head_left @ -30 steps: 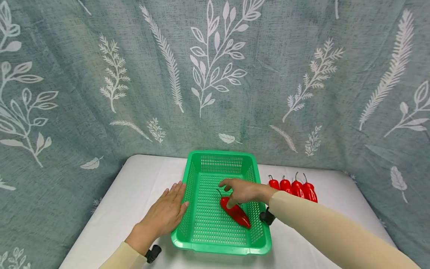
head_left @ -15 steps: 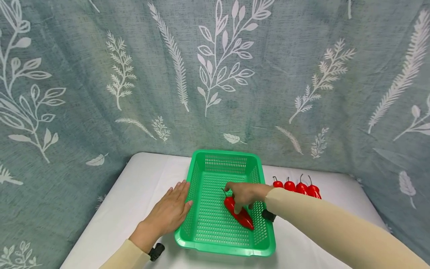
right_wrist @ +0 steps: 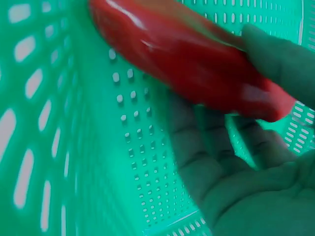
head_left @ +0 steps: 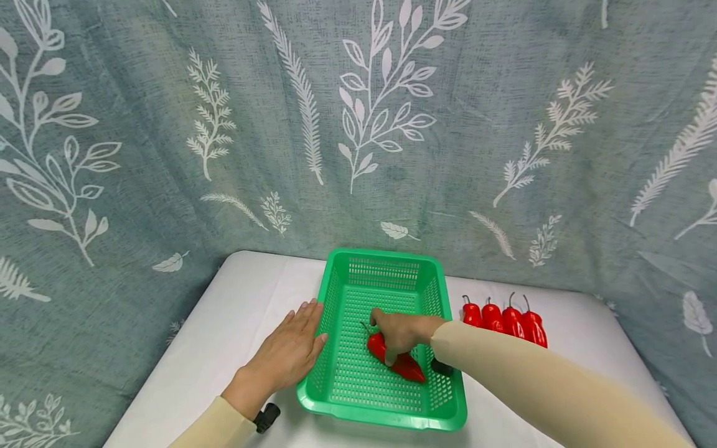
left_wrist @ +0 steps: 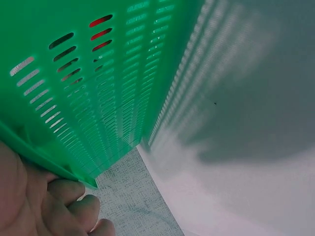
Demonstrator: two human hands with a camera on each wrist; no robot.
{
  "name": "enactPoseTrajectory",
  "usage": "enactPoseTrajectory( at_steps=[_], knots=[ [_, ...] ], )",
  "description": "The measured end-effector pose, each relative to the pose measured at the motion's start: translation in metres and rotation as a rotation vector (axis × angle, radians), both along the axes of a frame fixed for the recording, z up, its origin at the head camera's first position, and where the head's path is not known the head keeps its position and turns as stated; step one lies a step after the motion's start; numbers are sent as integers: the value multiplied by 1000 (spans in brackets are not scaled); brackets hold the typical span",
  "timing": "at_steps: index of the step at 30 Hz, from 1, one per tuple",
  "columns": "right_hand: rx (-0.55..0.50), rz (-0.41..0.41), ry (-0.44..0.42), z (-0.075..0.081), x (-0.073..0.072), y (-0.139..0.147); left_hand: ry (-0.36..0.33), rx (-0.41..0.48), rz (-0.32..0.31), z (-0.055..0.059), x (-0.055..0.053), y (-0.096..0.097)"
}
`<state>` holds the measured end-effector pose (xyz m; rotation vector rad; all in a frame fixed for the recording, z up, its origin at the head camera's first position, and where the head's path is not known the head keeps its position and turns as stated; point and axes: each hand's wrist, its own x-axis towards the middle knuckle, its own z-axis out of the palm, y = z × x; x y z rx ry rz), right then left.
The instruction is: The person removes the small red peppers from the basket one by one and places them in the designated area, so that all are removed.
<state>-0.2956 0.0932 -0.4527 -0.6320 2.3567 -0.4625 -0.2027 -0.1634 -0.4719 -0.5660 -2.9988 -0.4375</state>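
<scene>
A long red pepper (head_left: 411,369) lies slantwise inside a green perforated basket (head_left: 381,418), its thin stem pointing to the far left. Over its middle, my right hand (head_left: 400,332) grips it from above. The right wrist view has the thumb (right_wrist: 280,61) on one side of the pepper (right_wrist: 182,54) and the curled fingers on the other, their tips hidden beneath it. My left hand (head_left: 288,348) rests with straight fingers along the basket's left rim. Close under that rim, the left wrist view catches some of its fingers (left_wrist: 81,211).
Several more red peppers (head_left: 504,320) lie in a row to the right of the basket, partly behind the right sleeve (head_left: 515,367). A white cloth (head_left: 254,292) covers the table. A grey-green patterned curtain (head_left: 313,211) hangs behind it and at the left.
My right fingers have closed round the pepper, which has shifted slightly left in the basket. The left hand stays at the rim. The head view has swung a little to the left.
</scene>
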Motion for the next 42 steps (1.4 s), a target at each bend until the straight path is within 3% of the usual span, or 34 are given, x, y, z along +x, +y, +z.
enactPoseTrajectory(
  at_steps=[7, 19, 27, 42],
  knots=[
    [-170, -23, 15, -6, -8, 3, 2, 2, -2, 2, 0, 3],
    [-332, -129, -13, -1, -16, 5, -1, 2, -8, 1, -1, 3],
    [-496, -224, -92, 16, -15, 9, 0, 8, -2, -1, -1, 3],
    [-627, -362, -77, 45, -11, 25, -5, 18, -7, 1, 1, 5]
  ],
)
